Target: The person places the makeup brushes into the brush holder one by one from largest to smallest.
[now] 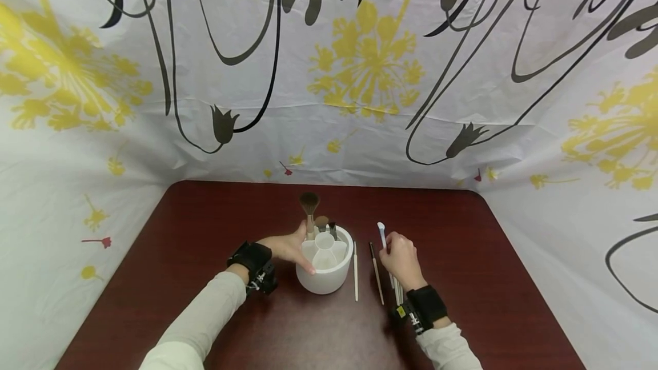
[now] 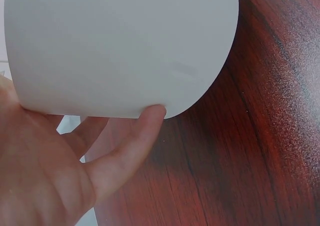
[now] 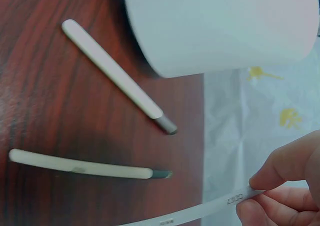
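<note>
A round white brush holder (image 1: pixel 324 281) with an inner divider (image 1: pixel 325 242) stands upright on the dark red table. My left hand (image 1: pixel 288 247) grips its left side, thumb toward the front; in the left wrist view the fingers (image 2: pixel 145 128) touch its wall. A large fluffy makeup brush (image 1: pixel 309 203) and shorter brushes (image 1: pixel 332 230) stand in the holder, bristles up. To the right, my right hand (image 1: pixel 401 260) pinches a white makeup brush (image 1: pixel 382 234) between thumb and fingers. Its printed handle (image 3: pixel 200 212) shows in the right wrist view.
Between holder and right hand lie a pale-handled brush (image 1: pixel 356 273) and a darker-tipped brush (image 1: pixel 377 273). More thin handles (image 1: pixel 397 291) lie under the right hand, partly hidden. A patterned white cloth (image 1: pixel 360 147) hangs behind and beside the table (image 1: pixel 231 198).
</note>
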The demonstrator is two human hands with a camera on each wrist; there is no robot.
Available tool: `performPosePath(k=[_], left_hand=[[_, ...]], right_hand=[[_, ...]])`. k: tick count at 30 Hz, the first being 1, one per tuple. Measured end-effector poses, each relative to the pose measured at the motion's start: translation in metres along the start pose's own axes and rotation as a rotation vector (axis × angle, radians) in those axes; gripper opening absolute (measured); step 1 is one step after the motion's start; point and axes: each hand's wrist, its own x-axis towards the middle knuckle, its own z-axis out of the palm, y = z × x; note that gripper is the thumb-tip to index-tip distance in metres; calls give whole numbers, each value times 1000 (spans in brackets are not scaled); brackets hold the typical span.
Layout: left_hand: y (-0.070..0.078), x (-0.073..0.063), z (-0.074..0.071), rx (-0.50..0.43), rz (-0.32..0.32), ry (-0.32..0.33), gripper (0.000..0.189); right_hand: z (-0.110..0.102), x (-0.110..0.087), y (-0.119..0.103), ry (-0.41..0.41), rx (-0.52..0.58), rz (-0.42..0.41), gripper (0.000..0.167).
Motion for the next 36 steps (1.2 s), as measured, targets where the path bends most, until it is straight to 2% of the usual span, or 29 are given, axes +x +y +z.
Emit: performPosePath(k=[18, 27, 36], left_hand=[[-3, 0, 0, -16, 48, -14, 131], [-3, -1, -1, -5, 29, -24, 130], [-4, 0, -1, -21, 48, -17, 130]], right_hand=[[-21, -3, -29, 101, 26, -92, 15], [-34, -4, -41, 156, 60, -150, 16], [-43, -4, -49, 211, 97, -235, 14]])
